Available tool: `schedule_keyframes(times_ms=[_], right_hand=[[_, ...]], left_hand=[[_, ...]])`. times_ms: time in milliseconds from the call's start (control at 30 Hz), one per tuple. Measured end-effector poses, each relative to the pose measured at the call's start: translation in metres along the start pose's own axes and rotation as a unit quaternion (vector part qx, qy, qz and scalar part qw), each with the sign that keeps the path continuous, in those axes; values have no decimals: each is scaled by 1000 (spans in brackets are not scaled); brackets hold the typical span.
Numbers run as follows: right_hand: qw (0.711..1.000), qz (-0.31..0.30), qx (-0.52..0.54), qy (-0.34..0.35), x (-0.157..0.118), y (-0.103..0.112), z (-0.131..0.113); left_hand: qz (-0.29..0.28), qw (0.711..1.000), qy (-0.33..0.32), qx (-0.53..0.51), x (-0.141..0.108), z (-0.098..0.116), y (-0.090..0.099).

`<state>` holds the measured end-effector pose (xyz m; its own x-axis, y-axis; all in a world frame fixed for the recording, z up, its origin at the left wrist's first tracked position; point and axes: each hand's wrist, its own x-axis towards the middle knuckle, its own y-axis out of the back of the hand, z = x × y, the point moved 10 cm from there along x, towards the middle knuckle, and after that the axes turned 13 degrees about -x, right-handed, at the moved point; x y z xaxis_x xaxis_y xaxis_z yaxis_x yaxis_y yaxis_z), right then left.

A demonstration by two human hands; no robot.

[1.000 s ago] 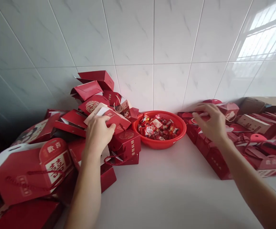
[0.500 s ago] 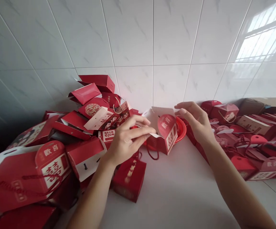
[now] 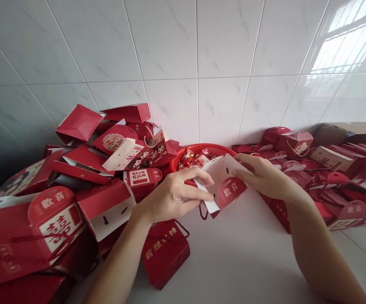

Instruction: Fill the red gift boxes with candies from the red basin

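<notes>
1. the left hand [image 3: 173, 194], fingers bent, held the white side flap of the open box [image 3: 230, 190] in a narrow pinch.
2. the right hand [image 3: 265, 175] gripped the opposite flap of the same box, thumb on the white inner face and fingers behind it.
3. the open box was tilted in the air between both hands, over the near right part of a red basket [image 3: 172, 165]; its rounded red flap bore pale characters, and a dark red cord [image 3: 203, 213] hung below its left side.
4. wrapped sweets [image 3: 202, 159] lay in the basket, which stood near the tiled wall [image 3: 170, 42] and was partly hidden by the hands and box.
5. a red box with gold characters [image 3: 167, 255] lay on the pale tabletop [image 3: 230, 261], nearer the viewer than the basket.
6. a heap of red boxes [image 3: 103, 196] occupied the left side, several tilted or overlapping.
7. closely packed red boxes [image 3: 301, 166] stood on the right, with a brown carton [image 3: 331, 135] behind, near the wall.
</notes>
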<state>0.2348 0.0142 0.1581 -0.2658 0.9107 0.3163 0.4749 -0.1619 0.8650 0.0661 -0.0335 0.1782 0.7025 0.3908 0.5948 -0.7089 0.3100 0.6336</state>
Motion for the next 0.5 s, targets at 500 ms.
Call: schedule_keyframes(times_ms=[500], right_hand=[[956,-263,-113,58,-7,-74,-5]], left_hand=[[-171,956,225,81,-16,-52,-36]])
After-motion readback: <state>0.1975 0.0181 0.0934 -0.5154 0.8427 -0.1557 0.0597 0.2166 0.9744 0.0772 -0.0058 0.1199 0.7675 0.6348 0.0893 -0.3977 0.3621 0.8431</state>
